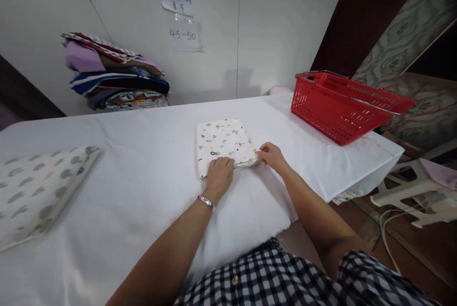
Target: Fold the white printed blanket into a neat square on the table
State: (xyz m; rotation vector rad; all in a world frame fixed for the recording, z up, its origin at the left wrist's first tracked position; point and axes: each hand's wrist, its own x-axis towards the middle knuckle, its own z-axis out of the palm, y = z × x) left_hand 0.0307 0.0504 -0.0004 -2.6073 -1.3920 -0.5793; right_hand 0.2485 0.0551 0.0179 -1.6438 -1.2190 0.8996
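Observation:
A small white cloth with tiny coloured prints [224, 141] lies folded into a rectangle on the white table [150, 172]. My left hand [218, 174], with a metal bracelet on the wrist, presses flat on the cloth's near left edge. My right hand [272, 155] pinches the cloth's near right corner between its fingers. Both forearms reach over the table's front edge.
A red plastic basket [344, 105] stands at the table's right end. A stack of folded coloured fabrics [114, 75] sits at the back left against the wall. A folded grey-spotted cloth [34, 189] lies at the left. A white plastic stool [416, 192] stands on the floor to the right.

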